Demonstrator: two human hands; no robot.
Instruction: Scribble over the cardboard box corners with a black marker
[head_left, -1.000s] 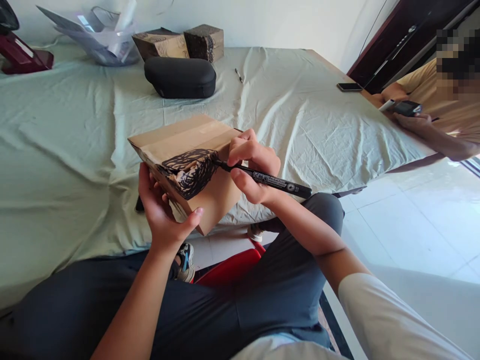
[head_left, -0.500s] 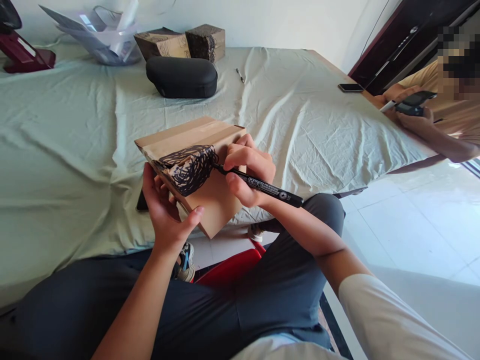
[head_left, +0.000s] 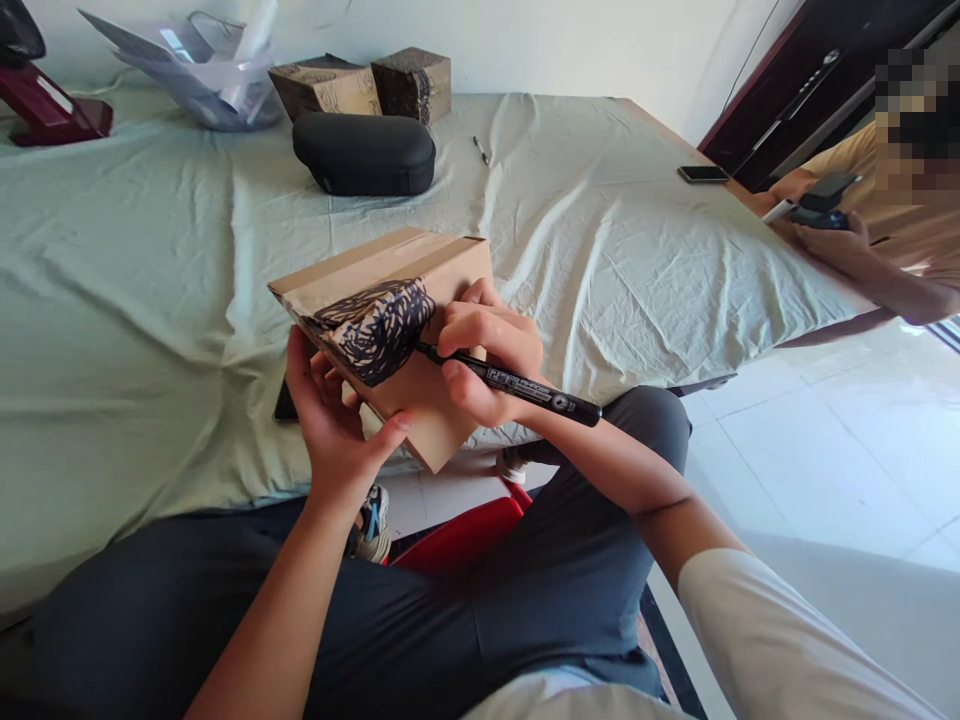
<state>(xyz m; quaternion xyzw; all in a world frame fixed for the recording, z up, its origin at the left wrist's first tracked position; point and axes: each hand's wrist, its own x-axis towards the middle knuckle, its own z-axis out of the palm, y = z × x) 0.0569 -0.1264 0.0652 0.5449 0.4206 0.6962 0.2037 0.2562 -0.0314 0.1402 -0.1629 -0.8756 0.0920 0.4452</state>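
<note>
Brown cardboard box (head_left: 424,395): leans tilted at the near edge of a wrinkled pale green tablecloth (head_left: 172,260); bears dense black looping scribbles (head_left: 386,330) along one corner. Left hand (head_left: 337,430): clasps the left end with thumb spread wide from curled fingers, thumb on the lower face. Right hand (head_left: 495,350): pinches a slim black marker with white lettering (head_left: 525,385) between thumb and bent fingers, tip at the right margin of the scribbles. Beyond: an oblong rounded black case (head_left: 364,155), two smaller dark-patterned cardboard boxes (head_left: 411,85), a short thin pen (head_left: 481,150), a translucent plastic basket (head_left: 225,112). Far right: a flat dark phone (head_left: 703,174); another person's hand (head_left: 836,240), gripping a dark device (head_left: 817,212).
</note>
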